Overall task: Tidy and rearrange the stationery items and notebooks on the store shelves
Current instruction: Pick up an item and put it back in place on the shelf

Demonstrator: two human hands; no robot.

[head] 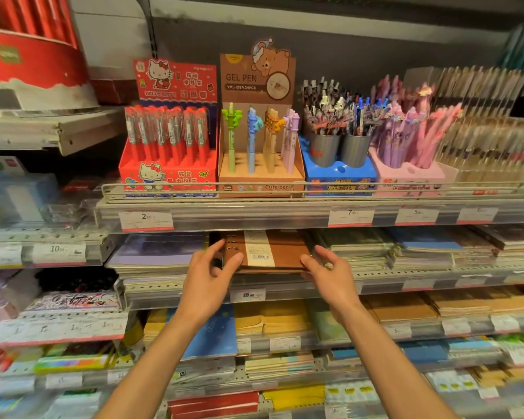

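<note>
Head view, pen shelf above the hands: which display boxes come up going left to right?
Red Hello Kitty pen box → brown gel pen box → blue box with two grey cups → pink pen box → blurred rows of pens at the far right.

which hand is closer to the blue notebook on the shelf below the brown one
Left. The left hand is directly above the blue notebook; the right hand is up and off to its right.
</note>
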